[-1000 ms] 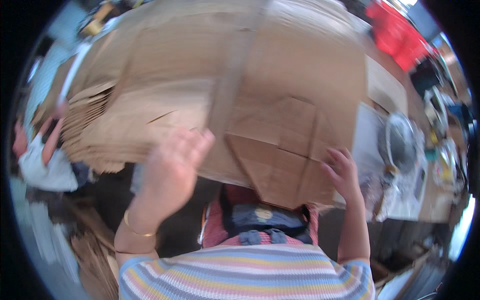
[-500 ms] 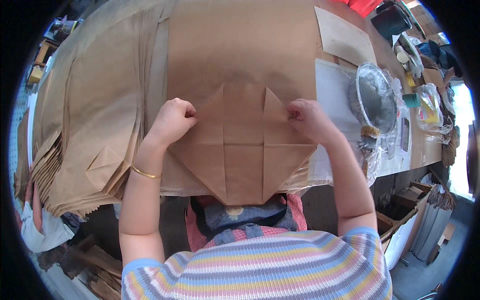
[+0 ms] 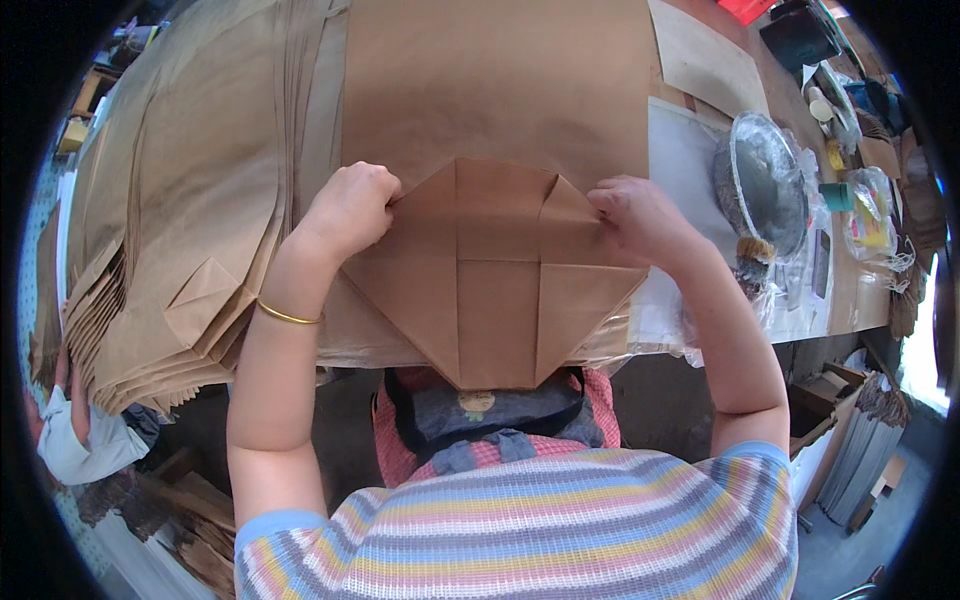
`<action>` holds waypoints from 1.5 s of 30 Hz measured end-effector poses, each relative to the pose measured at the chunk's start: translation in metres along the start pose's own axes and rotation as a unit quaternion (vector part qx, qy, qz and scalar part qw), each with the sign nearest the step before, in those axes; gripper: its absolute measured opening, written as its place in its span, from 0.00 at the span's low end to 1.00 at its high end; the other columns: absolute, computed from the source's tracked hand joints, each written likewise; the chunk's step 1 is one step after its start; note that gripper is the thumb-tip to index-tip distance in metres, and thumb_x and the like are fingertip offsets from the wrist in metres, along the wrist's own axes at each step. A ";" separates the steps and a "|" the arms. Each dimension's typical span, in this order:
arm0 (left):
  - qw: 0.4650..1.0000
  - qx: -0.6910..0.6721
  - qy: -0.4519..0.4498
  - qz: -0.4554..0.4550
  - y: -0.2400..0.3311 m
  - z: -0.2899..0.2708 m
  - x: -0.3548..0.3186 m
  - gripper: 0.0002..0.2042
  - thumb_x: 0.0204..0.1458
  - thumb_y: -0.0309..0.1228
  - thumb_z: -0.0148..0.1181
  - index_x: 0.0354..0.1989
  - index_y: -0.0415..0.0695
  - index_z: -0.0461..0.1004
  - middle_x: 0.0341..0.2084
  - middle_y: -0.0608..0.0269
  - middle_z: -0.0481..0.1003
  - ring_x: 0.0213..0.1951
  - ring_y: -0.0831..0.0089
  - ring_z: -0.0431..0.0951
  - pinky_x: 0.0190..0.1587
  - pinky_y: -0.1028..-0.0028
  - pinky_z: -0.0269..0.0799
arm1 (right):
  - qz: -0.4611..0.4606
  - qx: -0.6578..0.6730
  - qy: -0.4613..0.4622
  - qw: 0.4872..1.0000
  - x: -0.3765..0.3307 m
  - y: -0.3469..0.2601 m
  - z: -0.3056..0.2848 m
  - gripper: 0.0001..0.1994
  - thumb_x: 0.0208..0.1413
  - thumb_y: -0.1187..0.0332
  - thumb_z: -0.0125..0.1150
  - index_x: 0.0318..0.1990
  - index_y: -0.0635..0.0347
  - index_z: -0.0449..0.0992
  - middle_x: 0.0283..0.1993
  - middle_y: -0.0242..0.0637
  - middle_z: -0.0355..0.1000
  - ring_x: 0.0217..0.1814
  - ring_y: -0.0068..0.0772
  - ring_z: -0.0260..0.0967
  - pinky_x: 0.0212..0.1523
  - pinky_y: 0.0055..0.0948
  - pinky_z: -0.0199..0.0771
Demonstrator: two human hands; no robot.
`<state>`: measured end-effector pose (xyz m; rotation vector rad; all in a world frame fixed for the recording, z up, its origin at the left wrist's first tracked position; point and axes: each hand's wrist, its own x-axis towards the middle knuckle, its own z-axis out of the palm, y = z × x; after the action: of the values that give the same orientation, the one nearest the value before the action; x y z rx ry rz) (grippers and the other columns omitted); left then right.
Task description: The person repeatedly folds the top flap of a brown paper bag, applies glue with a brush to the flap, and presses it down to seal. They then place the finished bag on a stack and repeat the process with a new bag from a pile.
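In front of me lies a large brown paper bag [image 3: 500, 312], its near end folded into a flat many-sided shape with creased flaps. My left hand [image 3: 355, 205] pinches the left slanted edge of that fold between thumb and fingers. At the opposite edge my right hand [image 3: 640, 218] has its fingers closed on the paper. The bag's long body [image 3: 500, 85] stretches away from me across the table. The fold's near edge hangs slightly over the table's front, above my apron [image 3: 480, 405].
To the left lies a stack of brown paper bags [image 3: 200, 170] with fanned ends. On the right stand a metal basin [image 3: 775, 185] lined with plastic and a brush [image 3: 752, 262]. An open cardboard box [image 3: 825, 400] sits lower right. A co-worker's sleeve [image 3: 68, 440] shows far left.
Both hands have moved slightly away from me, still at the fold's edges. The fold's far edge now reads as one closed line, where a gap stood between two points.
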<state>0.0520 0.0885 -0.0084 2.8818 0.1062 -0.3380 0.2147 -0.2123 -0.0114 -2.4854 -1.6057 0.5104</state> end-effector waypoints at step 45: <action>0.910 -0.308 0.277 0.021 0.040 0.042 -0.020 0.17 0.48 0.24 0.66 0.47 0.38 0.74 0.36 0.60 0.79 0.38 0.76 0.78 0.43 0.75 0.73 | -0.042 0.265 0.329 0.906 -0.020 -0.092 0.036 0.12 0.48 0.73 0.62 0.41 0.61 0.77 0.38 0.43 0.74 0.43 0.47 0.72 0.42 0.40 0.74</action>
<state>0.0278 0.0387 -0.0341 2.2548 0.2032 0.4596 0.1159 -0.1936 -0.0135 -1.8739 -1.1059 0.0497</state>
